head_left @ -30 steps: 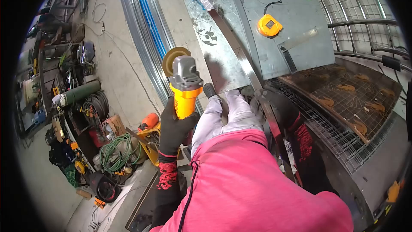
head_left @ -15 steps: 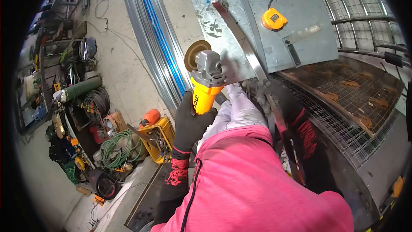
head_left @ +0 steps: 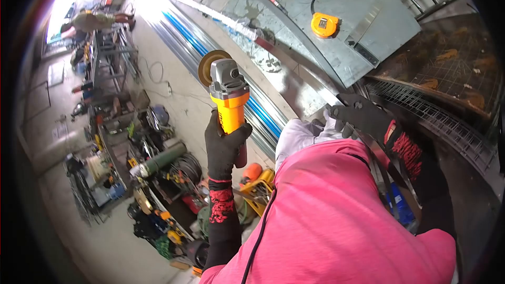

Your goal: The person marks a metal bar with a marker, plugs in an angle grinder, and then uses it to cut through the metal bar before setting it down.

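My left hand [head_left: 223, 150], in a black glove with a red-patterned cuff, is closed round the yellow body of an angle grinder [head_left: 230, 106]. The grinder's grey head points up, and its brown disc [head_left: 211, 67] faces left. My right hand [head_left: 363, 115], gloved alike, has its fingers curled round a long metal bar [head_left: 307, 73] beside my hip. This bar runs from the upper left, where plastic film wraps it, past my right hand and down my right side. Part of the bar is hidden by the hand.
A tape measure [head_left: 324, 24] and a metal square [head_left: 364, 52] lie on a grey metal sheet [head_left: 389, 26]. Steel profiles [head_left: 194, 42] stretch across the floor. Wire mesh [head_left: 421, 105] is at right, a gas cylinder [head_left: 163, 159] and tools at left. A person [head_left: 94, 21] is far back.
The view has swung left, bringing a person and bright opening into sight. The grinder stays in my left hand, now further left. My right hand shows more clearly on the bar.
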`<state>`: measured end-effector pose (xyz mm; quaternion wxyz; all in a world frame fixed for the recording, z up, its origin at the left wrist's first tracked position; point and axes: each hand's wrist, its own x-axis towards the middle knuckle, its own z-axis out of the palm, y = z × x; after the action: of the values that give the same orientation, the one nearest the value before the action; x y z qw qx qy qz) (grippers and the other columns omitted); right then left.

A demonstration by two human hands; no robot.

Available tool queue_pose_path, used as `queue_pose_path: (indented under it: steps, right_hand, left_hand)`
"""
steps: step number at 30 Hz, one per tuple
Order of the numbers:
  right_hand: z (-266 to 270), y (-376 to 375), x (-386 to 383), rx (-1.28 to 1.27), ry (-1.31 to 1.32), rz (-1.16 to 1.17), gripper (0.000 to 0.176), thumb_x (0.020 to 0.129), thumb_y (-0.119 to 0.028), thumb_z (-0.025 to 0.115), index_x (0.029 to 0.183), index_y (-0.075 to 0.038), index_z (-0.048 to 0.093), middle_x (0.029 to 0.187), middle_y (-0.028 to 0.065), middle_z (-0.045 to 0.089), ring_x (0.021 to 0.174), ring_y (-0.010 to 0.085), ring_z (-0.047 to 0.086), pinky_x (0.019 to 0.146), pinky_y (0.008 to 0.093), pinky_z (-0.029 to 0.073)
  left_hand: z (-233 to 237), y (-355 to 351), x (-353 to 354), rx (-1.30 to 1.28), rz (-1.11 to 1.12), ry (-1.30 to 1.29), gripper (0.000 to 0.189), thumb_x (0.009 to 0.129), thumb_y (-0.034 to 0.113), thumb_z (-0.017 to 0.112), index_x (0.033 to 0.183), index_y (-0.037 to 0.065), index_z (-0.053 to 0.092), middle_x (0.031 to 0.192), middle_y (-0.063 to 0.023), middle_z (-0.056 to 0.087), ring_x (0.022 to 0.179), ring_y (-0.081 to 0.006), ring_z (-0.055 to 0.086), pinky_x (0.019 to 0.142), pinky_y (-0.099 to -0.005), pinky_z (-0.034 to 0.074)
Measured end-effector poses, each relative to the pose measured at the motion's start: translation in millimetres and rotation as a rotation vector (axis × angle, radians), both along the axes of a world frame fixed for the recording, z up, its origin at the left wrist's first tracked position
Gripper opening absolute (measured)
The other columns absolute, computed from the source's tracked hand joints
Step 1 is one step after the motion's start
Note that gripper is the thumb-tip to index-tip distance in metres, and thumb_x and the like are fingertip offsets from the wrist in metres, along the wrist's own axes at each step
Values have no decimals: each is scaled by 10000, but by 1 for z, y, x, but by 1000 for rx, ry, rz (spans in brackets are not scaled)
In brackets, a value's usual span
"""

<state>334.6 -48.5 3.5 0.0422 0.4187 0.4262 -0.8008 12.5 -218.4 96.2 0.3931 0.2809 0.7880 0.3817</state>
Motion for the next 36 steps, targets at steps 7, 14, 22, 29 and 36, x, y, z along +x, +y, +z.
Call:
queue_pose_path:
  steps: [7,14,22,29,36]
  right_hand:
    - [0,-5,3,196,-93,-31,416,1028,-374,765,1288,-52,721,936,81,753,778,133,726,667,312,598]
    - [25,-61,-45,1369,-687,-90,521,898,-330,787,1341,-74,683,1059,164,740,954,366,717,881,485,581]
    - [-8,-137,-237,848,-264,-1092,396,1033,-348,749,1309,-69,696,1191,77,754,1120,231,729,922,409,559]
    - [-89,-126,-308,59,613,-1475,694,1097,-601,575,1638,-176,480,1559,71,593,1301,277,642,1026,436,519]
    - [-91,-81,-326,137,588,-1619,676,1083,-599,615,1585,-155,520,1522,89,616,1296,300,637,1065,475,510]
  left_hand:
    - [28,91,-64,1,-356,178,443,814,165,818,1192,15,642,981,-22,672,867,-126,628,797,-320,541]
    - [9,212,-155,7,-928,123,360,841,50,778,1167,8,632,888,-6,657,747,-93,596,676,-283,508]
    - [12,307,-179,196,-1621,503,548,813,174,819,1331,76,671,927,-112,782,804,-271,779,714,-393,607]
    - [14,330,-140,650,-2007,836,657,776,210,886,1380,62,673,1061,-176,802,953,-381,798,814,-454,638]
    - [4,346,-123,841,-2155,949,663,766,252,874,1385,118,680,1062,-156,800,935,-359,795,791,-444,643]
